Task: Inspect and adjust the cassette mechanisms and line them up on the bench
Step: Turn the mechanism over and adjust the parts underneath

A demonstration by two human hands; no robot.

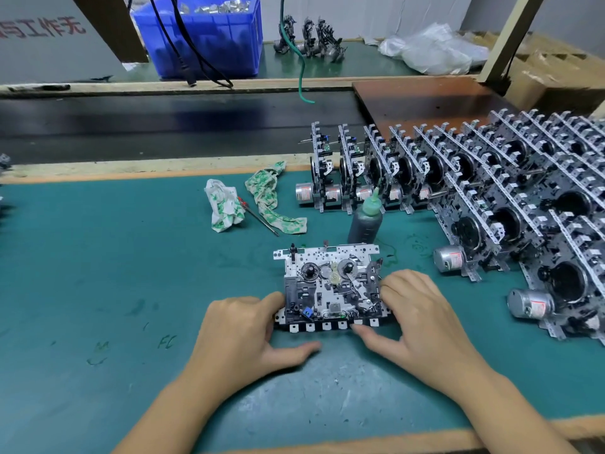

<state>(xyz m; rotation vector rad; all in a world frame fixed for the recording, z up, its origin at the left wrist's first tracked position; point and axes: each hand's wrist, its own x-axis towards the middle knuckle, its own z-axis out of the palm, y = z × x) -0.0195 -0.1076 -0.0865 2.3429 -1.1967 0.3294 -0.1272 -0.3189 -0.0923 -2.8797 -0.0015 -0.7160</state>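
Both hands (244, 326) (415, 317) low, fingers curled.

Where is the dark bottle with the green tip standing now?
In the head view the bottle stands upright on the green mat, right of centre, just behind the flat cassette mechanism and in front of the row of standing mechanisms.

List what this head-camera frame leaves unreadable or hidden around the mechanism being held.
- Left hand and right hand: fingertips hidden behind the cassette mechanism edges; grip unclear.
- Mechanism underside: faces the green mat.
- Standing mechanisms: row cut by the right edge, count unknown.
- Motor labels: too small.
- Red sign: cut off at left.
- Bottle: contents not visible.
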